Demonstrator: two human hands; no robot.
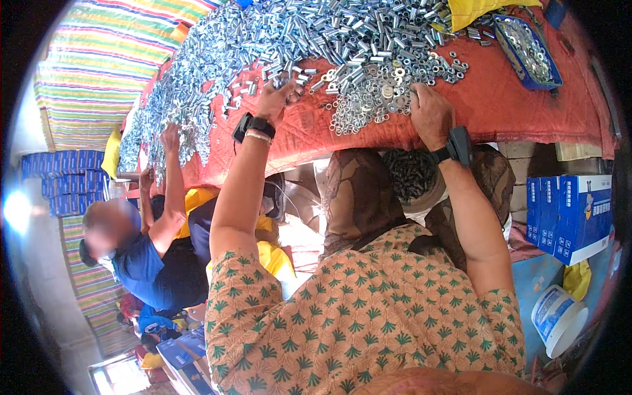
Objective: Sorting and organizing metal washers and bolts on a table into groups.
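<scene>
A broad heap of short silver metal sleeves (342, 43) covers the far part of a red cloth-covered table (507, 108). Flat metal washers (368, 99) lie in a smaller pile at its near side, between my hands. My left hand (275, 102) is at the near edge of the sleeves, its fingers curled around shiny sleeves at the fingertips. Bent over the right edge of the washers is my right hand (432, 117), fingers drawn together and pointing down. Whatever those fingers pinch is hidden. Dark bands circle both my wrists.
A blue tray (561, 84) of washers sits at the far right, near a yellow bag (477, 10). Below the table edge, a container holds dark metal pieces (409, 174). Blue boxes (582, 214) and a white bucket (566, 326) stand right. A co-worker (145, 263) reaches into the heap at left.
</scene>
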